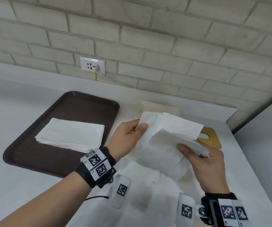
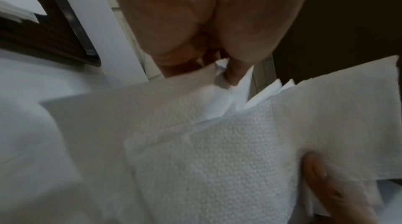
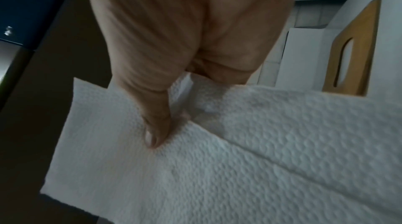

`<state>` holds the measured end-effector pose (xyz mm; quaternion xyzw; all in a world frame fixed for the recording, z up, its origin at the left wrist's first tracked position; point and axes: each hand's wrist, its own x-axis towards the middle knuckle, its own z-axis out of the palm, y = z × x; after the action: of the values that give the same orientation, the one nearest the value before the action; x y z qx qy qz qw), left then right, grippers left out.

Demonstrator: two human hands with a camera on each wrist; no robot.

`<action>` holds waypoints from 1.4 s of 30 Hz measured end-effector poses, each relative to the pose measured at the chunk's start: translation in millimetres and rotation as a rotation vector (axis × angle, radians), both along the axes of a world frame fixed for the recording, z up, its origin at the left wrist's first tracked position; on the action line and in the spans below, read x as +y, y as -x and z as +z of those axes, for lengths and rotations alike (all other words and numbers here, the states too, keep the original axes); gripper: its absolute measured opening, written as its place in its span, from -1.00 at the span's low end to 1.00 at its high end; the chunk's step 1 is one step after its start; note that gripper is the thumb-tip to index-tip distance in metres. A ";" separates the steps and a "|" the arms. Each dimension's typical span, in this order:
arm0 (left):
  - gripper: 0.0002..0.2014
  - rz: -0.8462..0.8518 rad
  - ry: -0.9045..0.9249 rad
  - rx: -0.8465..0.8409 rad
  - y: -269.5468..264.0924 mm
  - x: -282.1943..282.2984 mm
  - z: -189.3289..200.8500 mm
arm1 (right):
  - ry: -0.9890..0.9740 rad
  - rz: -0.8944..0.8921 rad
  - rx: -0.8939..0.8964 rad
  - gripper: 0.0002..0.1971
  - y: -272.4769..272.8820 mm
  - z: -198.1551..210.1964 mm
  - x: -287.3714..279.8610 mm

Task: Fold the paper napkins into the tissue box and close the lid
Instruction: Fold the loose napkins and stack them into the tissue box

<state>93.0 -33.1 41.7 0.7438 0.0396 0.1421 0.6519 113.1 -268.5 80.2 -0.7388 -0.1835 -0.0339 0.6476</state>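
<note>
At frame centre, the left hand (image 1: 128,133) and right hand (image 1: 205,164) each pinch the white embossed paper napkins (image 1: 163,145), apparently to fold them for the box.

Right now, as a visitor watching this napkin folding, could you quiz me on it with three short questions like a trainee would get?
1. True or false: the stack of white paper napkins lies on the dark brown plastic tray.
2. Which hand pinches the upper corner of the held white napkins: A left hand, B right hand?
3. Fill in: the wooden slotted lid lies on the white ____.

Key: 1 true; 2 A; 3 counter.
</note>
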 end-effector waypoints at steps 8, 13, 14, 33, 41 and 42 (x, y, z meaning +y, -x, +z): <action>-0.26 -0.174 0.321 0.065 5.3 -15.8 3.3 | -0.008 -0.027 -0.018 -0.70 -4.9 -8.2 5.3; -0.52 -0.148 0.362 0.122 9.3 -23.0 -1.3 | -0.002 -0.063 0.014 -0.81 -6.2 -9.7 8.2; -0.54 -0.154 0.369 0.120 10.8 -24.8 1.6 | -0.006 -0.069 0.018 -0.82 -6.1 -9.4 9.4; -0.68 -0.077 0.396 0.117 0.8 -18.3 2.9 | -0.027 -0.024 -0.021 -0.73 11.5 25.6 -12.3; -0.62 -0.150 0.356 0.147 4.3 -25.3 3.8 | -0.008 0.087 0.030 -0.66 -1.8 12.2 3.0; -0.62 -0.153 0.382 0.155 4.5 -24.7 2.1 | 0.000 0.082 0.062 -0.70 -3.4 8.4 3.9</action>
<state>88.5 -57.8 43.8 0.6165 0.0590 0.0245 0.7848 116.5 -264.6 88.6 -0.7313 -0.1933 0.0157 0.6539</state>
